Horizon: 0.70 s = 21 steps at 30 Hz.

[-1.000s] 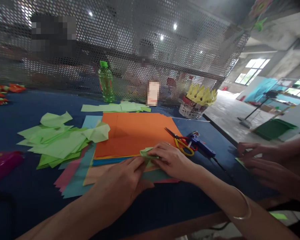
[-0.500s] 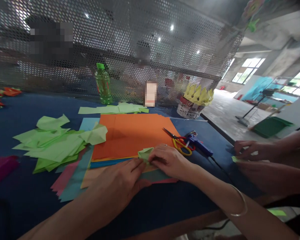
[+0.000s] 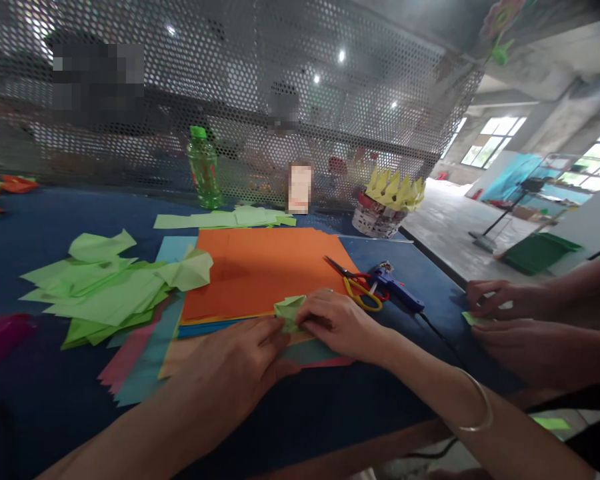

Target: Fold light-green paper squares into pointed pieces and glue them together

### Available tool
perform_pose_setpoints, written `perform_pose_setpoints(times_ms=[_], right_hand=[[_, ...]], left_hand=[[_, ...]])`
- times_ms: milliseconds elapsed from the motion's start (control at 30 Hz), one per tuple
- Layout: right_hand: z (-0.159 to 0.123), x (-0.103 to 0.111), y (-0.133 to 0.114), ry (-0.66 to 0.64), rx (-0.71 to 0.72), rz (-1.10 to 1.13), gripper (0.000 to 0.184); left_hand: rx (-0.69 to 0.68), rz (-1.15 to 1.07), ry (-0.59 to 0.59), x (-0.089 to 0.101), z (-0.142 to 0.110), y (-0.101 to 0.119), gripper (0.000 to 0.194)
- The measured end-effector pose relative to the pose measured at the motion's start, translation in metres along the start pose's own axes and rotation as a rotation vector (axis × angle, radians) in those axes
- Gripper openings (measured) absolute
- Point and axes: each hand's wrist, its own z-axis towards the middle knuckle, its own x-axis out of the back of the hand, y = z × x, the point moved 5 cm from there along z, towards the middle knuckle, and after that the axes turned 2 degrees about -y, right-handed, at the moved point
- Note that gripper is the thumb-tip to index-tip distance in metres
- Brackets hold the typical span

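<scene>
- green-capped plastic bottle (image 3: 205,175) just chilling by the metal mesh (image 3: 240,87)
- pot (image 3: 376,219) with yellow spikes (image 3: 396,191) up top, near the far right corner of the table (image 3: 330,403)
- green bin (image 3: 537,253) over on the floor (image 3: 443,220)
- bright windows (image 3: 494,141) way back

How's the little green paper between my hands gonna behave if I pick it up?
The green paper looks thin, so it's probably light and floppy. Its folds might stiffen it, though the raised edge could spring open if released.
</scene>
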Motion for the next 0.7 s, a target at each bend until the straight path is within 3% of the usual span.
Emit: perform_pose_setpoints(times_ms=[433, 700], right_hand=[[-0.0035, 0.0004, 0.0053, 0.027, 0.122, 0.009, 0.016], [-0.0075, 0.0006, 0.0085, 0.057, 0.243, -0.055, 0.027]], left_hand=[[0.047, -0.008, -0.037, 0.0019, -0.0005, -0.0012, 0.022], [0.028, -0.003, -0.02, 0.0005, -0.0009, -0.0025, 0.023]])
